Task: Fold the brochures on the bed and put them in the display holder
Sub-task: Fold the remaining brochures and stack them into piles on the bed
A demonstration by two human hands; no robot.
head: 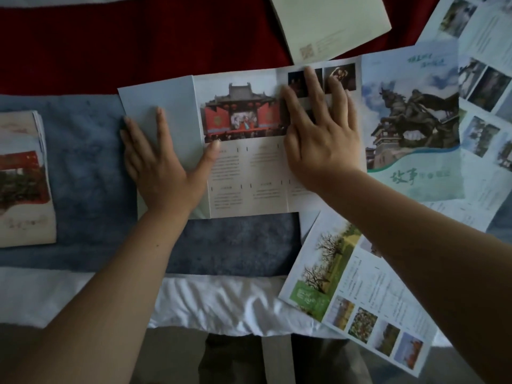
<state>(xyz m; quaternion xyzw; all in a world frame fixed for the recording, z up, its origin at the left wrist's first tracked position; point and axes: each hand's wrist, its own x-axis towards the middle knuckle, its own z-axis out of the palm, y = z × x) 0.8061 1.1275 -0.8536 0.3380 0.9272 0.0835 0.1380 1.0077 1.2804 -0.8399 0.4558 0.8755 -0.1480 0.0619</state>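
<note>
A brochure (243, 162) with a red stage photo lies partly folded on the blue blanket, its plain left panel turned over. My left hand (163, 162) presses flat on that folded panel, fingers spread, thumb on the text. My right hand (318, 128) lies flat on the brochure's right part, beside the horse-statue cover panel (410, 126). A stack of folded brochures (23, 178) sits at the left edge. No display holder is in view.
Unfolded brochures lie around: one with tree photos (357, 300) at lower right, several overlapping at the far right (487, 87), a cream one (329, 26) at the top. Red blanket (138, 40) behind, white sheet (216, 303) at the bed's front edge.
</note>
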